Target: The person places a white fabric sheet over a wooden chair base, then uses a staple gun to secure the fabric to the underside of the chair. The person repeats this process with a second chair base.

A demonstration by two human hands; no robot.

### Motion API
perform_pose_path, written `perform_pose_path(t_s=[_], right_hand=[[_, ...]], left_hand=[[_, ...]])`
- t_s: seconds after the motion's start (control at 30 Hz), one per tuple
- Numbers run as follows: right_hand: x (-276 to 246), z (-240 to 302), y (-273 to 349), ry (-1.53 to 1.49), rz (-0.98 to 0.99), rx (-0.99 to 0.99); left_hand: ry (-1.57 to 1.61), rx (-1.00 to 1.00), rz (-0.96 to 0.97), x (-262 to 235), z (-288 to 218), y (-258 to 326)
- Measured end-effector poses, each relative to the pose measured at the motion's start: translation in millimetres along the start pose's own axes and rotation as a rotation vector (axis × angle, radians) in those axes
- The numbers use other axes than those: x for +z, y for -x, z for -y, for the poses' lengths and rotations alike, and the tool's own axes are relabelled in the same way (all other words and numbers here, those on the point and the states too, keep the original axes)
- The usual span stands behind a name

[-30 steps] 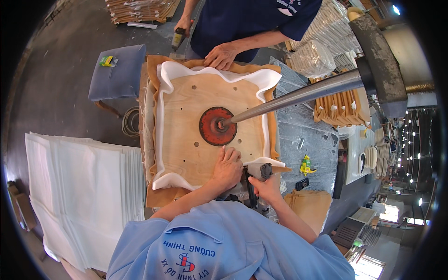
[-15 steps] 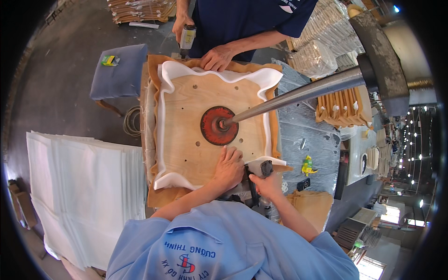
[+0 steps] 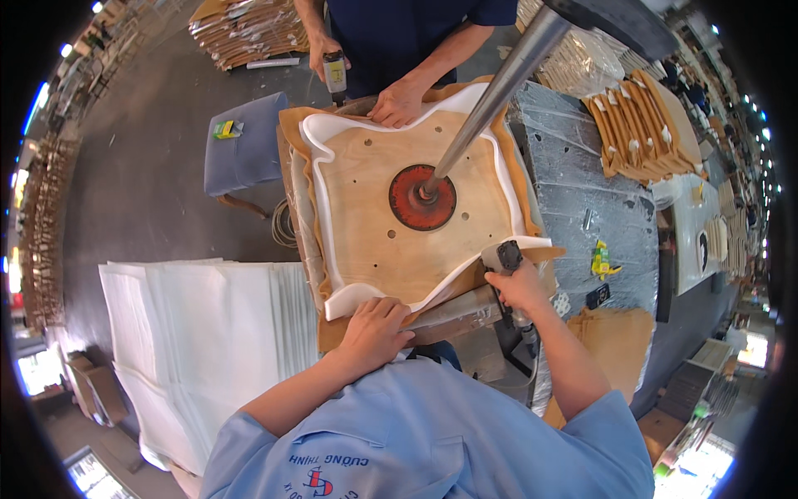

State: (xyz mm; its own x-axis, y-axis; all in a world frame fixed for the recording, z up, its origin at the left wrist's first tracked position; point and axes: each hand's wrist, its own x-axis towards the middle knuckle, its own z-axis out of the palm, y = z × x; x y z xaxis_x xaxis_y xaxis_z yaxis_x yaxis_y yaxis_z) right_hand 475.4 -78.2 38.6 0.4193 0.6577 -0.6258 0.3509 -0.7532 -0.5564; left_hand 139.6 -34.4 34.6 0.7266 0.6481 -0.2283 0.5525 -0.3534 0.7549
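Pale board (image 3: 357, 204), squarish and drilled, lies under red disc (image 3: 407, 204), ringed by wavy white foam (image 3: 353, 297) and tan cover (image 3: 333, 334). Left hand (image 3: 372, 333) touches near edge, grip unclear; right hand (image 3: 524, 291) clasps stapler (image 3: 501, 258).

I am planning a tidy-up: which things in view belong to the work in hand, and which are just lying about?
In use:
tool in right hand
wooden panel
white padding
tan cover
red disc
co-worker's tool

Apparently lying about:
blue seat
green-and-yellow box
black device
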Motion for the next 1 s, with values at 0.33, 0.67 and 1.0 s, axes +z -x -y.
perform_pose_path(t_s=[0.33,0.67,1.0], right_hand=[[8.2,3.2,5.5,0.196,-0.14,-0.09],[16.5,16.3,16.9,0.211,-0.176,-0.093],[44.8,14.1,65.4,-0.182,-0.082,-0.029]], left_hand=[[-0.389,0.362,-0.068,40.8,37.7,-27.6],[-0.145,0.328,-0.061,17.7,56.3,-65.6],[-0.187,0.324,-0.151,16.9,82.2,-90.1]])
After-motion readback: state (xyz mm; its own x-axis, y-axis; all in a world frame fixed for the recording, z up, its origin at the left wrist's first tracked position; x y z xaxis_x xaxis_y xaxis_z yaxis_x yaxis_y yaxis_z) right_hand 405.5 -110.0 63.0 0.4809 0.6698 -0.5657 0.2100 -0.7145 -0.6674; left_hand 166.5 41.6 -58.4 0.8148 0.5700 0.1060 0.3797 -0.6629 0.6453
